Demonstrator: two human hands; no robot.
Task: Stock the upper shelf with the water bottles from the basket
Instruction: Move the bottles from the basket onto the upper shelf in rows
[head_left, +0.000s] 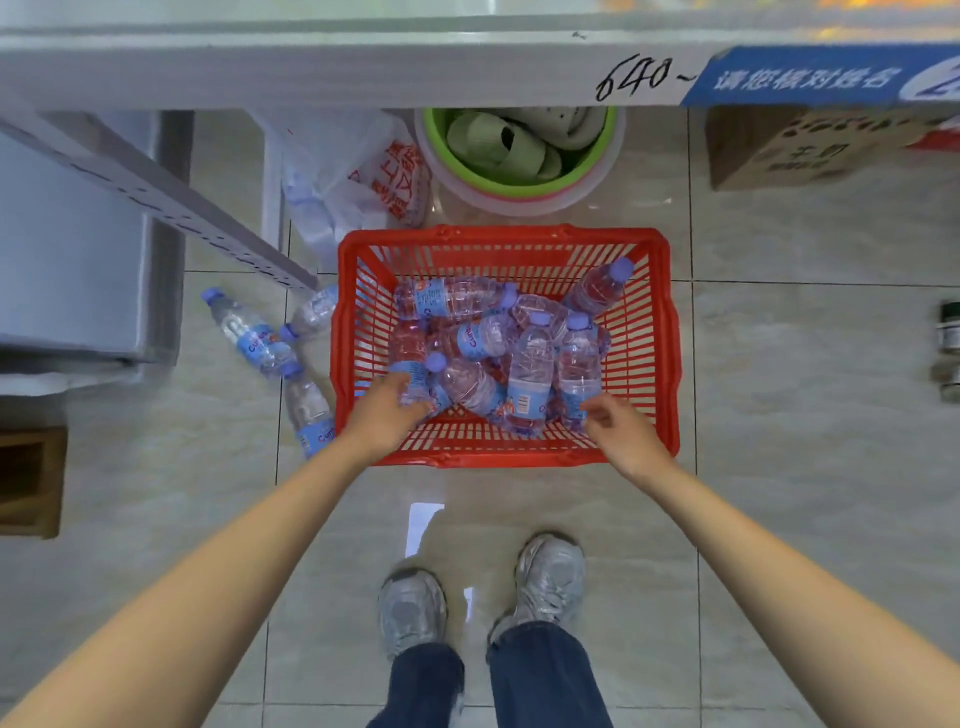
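At frame centre, floor level: red basket (506, 241) on tiled floor (779, 415), just above the person's shoes (550, 577).
Basket contents: heap of water bottles (530, 364), clear with blue labels and lilac caps, mostly lying crosswise; one leans in the upper-right corner, cap up.
Left hand (387, 410): over the basket's lower-left part, fingers curled round the base of a bottle (410, 358) that lies along the left wall; grip looks closed on it.
Right hand (621, 428): at the basket's lower-right rim, fingers loosely bent and apart, fingertips touching or just beside the base of an end bottle (576, 369); contact unclear, nothing gripped.
Loose bottles (254, 338): three on the floor left of the basket, lying down, one partly hidden behind the basket wall.
Shelf (363, 67): white edge across the top of the frame, handwritten "640~" and a blue label strip at upper right; shelf surface above blurred.
Upper centre, under the shelf: green basin (519, 179) with pale slippers; white plastic bag (358, 171) to its left.
Upper right: cardboard box (779, 150).
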